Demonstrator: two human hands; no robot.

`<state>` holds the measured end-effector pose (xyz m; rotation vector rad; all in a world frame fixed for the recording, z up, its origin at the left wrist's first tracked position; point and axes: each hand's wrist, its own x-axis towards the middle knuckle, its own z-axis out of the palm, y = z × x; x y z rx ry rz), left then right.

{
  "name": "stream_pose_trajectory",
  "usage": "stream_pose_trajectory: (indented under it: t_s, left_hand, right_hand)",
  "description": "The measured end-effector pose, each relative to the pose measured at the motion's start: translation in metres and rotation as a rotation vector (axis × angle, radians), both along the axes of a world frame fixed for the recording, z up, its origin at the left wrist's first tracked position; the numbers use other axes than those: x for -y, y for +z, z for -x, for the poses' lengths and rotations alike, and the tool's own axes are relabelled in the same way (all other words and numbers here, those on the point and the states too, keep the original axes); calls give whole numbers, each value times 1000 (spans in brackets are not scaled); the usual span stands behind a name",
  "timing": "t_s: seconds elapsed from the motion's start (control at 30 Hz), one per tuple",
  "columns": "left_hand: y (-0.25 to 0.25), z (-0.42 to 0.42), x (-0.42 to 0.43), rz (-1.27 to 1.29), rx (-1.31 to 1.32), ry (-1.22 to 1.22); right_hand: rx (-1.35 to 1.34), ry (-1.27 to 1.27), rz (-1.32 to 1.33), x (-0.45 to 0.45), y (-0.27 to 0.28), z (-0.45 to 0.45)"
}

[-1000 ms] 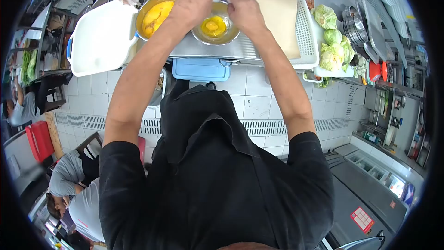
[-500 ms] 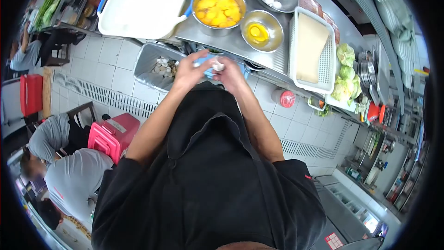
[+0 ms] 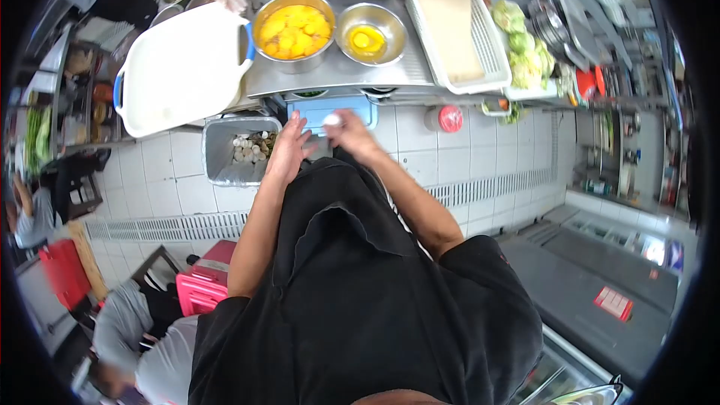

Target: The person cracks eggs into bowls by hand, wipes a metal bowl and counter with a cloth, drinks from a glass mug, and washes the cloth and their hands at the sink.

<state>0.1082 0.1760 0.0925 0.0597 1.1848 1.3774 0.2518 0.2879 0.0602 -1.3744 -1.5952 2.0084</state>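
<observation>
White egg piece: at the fingertips of the right hand, above the blue container lid, short of the desk's front edge. Blur hides whether whole egg or shell. Right fingers clamped on it, forearm slanting in, elbow bent outward. Left hand: raised, fingers spread apart, holding nothing, near the right rim of the grey bin; a gap separates the two hands. Bin lined with thin film, rounded white shells inside.

Room: smooth tile floor runs from right forearm to red-lidded jar. Desk of brushed steel lies beyond the hands. Near its edge, round metal bowls: one full of glossy yolks, one with a single yolk; right of them, a perforated white plastic basket.
</observation>
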Motion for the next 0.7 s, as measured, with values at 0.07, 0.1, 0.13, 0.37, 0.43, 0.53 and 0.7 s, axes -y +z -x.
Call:
stream_pose_trajectory:
  t_s: [0.07,0.1,0.13,0.37,0.43,0.53,0.7]
  left_hand:
    - [5,3,-10,-49,-73,-95]
    - [6,4,-15,-74,-109,-141]
    - [5,6,-20,-59,-101,-134]
    - [9,9,-55,-29,-199,-285]
    - [16,8,-65,-13,-259,-311]
    - [22,8,-79,-12,-323,-351]
    - [33,0,-118,-278,-790,-496]
  right_hand:
    - [100,-230,-198,-46,-5,-45]
    - [190,-334,-326,-65,-14,-65]
    - [255,-401,-635,-84,-23,-82]
    - [404,-415,-952,-125,-23,-90]
    - [320,-465,-991,-122,-5,-84]
    - [301,-479,-1003,-117,-11,-84]
    - [-177,-717,-457,-114,11,-77]
